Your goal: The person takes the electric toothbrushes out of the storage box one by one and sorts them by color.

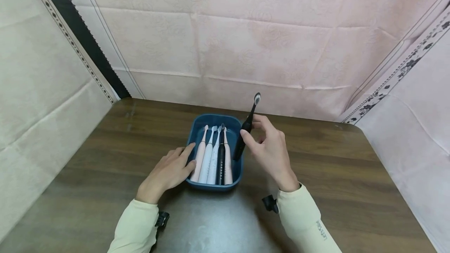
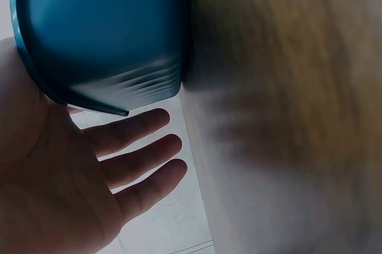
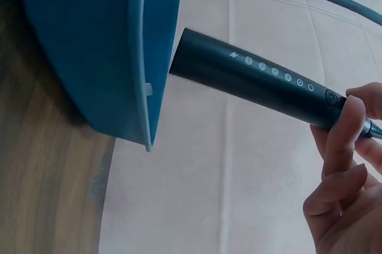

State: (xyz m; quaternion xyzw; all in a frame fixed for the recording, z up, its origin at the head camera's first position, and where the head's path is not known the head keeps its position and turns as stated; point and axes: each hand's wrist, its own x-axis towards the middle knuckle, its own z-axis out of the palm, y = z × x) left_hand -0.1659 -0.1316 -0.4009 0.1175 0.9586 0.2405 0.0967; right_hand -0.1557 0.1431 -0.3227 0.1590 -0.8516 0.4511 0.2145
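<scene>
A blue plastic bin [image 1: 215,187] stands on the table with several electric toothbrushes in it, side by side, heads toward the far end. Among them are a pink toothbrush [image 1: 199,159], a pale blue toothbrush [image 1: 206,163] and a black toothbrush [image 1: 220,163]. With thumb and fingers, my right hand [image 1: 268,147] pinches another black electric toothbrush [image 3: 250,77] near its neck. It is tilted, head up, its base end over the bin's right rim. My left hand [image 1: 170,173] rests at the bin's left rim; three of its fingers [image 2: 143,173] stretch out straight outside the wall.
The brown wooden table [image 1: 334,175] extends to both sides of the bin. Pale cloth [image 1: 246,42] hangs behind the far edge and along both sides. Each wrist wears a small black device [image 1: 270,203] at the sleeve cuff.
</scene>
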